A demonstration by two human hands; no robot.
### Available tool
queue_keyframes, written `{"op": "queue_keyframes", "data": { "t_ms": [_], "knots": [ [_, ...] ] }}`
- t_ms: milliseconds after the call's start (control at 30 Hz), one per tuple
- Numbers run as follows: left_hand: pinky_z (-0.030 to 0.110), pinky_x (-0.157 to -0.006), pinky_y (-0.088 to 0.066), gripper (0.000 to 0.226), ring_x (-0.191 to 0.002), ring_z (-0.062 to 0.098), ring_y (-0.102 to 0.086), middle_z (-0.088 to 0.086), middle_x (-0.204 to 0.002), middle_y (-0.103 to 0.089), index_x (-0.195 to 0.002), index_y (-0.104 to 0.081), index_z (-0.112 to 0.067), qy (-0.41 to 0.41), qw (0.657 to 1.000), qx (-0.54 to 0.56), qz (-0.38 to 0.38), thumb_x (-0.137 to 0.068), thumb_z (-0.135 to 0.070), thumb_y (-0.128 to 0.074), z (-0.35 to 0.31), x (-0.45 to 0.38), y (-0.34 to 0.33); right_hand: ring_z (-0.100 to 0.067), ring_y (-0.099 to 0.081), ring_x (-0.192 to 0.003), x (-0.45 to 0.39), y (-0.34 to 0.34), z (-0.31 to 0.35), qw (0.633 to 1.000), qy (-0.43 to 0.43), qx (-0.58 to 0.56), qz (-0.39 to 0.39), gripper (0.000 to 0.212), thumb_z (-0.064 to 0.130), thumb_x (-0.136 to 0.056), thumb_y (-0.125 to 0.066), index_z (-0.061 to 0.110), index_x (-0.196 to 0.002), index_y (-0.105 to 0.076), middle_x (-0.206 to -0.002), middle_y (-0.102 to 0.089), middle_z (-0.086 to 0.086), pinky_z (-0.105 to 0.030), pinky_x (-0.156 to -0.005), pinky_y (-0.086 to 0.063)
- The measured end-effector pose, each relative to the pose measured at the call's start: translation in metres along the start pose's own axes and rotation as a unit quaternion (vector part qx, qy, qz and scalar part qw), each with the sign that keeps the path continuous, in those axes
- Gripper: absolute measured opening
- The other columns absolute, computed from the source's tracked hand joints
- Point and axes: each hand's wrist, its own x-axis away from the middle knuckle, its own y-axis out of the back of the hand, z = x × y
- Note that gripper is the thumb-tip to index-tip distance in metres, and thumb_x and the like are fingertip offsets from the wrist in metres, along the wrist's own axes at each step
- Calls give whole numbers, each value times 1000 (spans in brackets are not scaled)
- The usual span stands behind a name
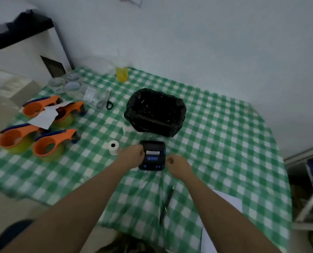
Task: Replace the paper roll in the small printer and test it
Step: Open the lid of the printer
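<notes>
A small black plastic printer [153, 155] with a blue-lit front panel sits on a bench covered by a green-and-white checked cloth [216, 143], toward the middle of the near edge. White paper shows in the slot on its top. The left hand [132, 155] presses against the printer's left side, its fingers curled around that edge and holding the casing. The right hand [177, 164] is just beside the printer's right side, its fingers closed into a loose fist; whether it touches the printer cannot be told, and nothing is visible in its grip.

A white paper roll [113, 147] with a dark core stands on the cloth just left of the left hand, apart from the printer. Behind the printer, toward the bench's middle, stands a bin lined with a black plastic bag [154, 112], close to the printer's back. Near the left edge are four orange tape dispensers [42, 125] on yellow-green rolls, with a sheet of white paper [44, 117] lying across two of them. Toward the far left corner are clear glass jars [68, 84] and black-handled scissors [105, 102]. A yellow translucent cup [122, 74] stands at the far edge by the wall. A dark pen [167, 199] lies on the cloth near the near edge, between the forearms.
</notes>
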Motion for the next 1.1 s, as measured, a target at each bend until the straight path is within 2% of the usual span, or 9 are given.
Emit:
{"op": "queue_keyframes", "data": {
  "t_ms": [67, 200, 333, 467, 567, 633, 767, 933, 1100],
  "knots": [
    [34, -69, -40, 26, -82, 27, -55, 16, -101, -63, -106, -54, -5, 16, 1000, 10, 8, -95, -23, -39, 6, -2, -8, -33, -62, -91, -7, -5, -4, 999, -26, -12, -15, 25, 21, -92, -45, 6, -100, -63, -101, -67, -16, -37, -75, -48],
    [41, -82, -49, 29, -97, 32, -59, 17, -111, -61, -113, -53, -8, 43, 998, 32, 23, -94, -26, -41, 19, -5, -29, -27, -57, -77, -25, -11, -9, 988, -70, -118, -65, 22, 21, -92, -47, 5, -95, -62, -85, -62, -10, -31, -68, -42],
    [44, -87, -51, 33, -102, 33, -59, 17, -116, -59, -122, -51, -12, 45, 997, 66, 18, -93, -26, -43, 23, -9, -34, -20, -55, -81, -46, -9, -8, 958, -95, -246, -111, 19, 17, -91, -54, 3, -99, -65, -87, -61, -5, -30, -72, -41],
    [42, -88, -48, 32, -105, 33, -58, 17, -119, -56, -119, -53, -10, 61, 994, 86, -5, -94, -27, -45, 18, -16, -36, -22, -60, -72, -64, -11, -12, 952, -120, -275, -66, 8, 12, -85, -64, 5, -87, -66, -81, -65, -11, -33, -69, -52],
    [41, -87, -47, 35, -107, 32, -57, 16, -122, -55, -120, -52, -8, 77, 992, 98, -16, -94, -30, -47, 15, -23, -38, -17, -54, -54, -73, 0, -13, 939, -152, -309, -1, 6, 5, -83, -65, 3, -78, -62, -65, -59, -13, -17, -43, -48],
    [41, -83, -47, 35, -102, 31, -58, 14, -118, -57, -116, -54, -8, 93, 989, 116, -22, -92, -34, -49, 15, -28, -38, -15, -51, -48, -78, 9, -10, 934, -168, -313, 37, 18, -2, -81, -65, 3, -65, -58, -56, -53, -10, -15, -36, -46],
    [43, -82, -53, 39, -97, 28, -62, 11, -110, -63, -109, -58, -8, 112, 979, 166, -24, -83, -37, -62, 19, -34, -43, -10, -51, -37, -86, 13, -8, 930, -188, -310, 56, 27, -9, -76, -66, 3, -56, -54, -51, -51, -8, -18, -35, -45],
    [41, -74, -49, 29, -85, 30, -62, 16, -95, -65, -87, -52, -8, 145, 965, 215, -24, -79, -30, -68, 22, -40, -49, -16, -58, -55, -89, 10, -11, 908, -212, -351, 81, 9, -7, -79, -64, -2, -75, -58, -63, -58, -12, -17, -38, -52],
    [41, -74, -49, 36, -86, 31, -63, 13, -91, -63, -94, -58, -4, 148, 965, 216, -10, -77, -34, -69, 27, -44, -50, -17, -60, -54, -93, 11, -12, 907, -227, -342, 90, 16, -10, -78, -63, -3, -65, -57, -62, -59, -14, -20, -42, -55]
  ]
}}
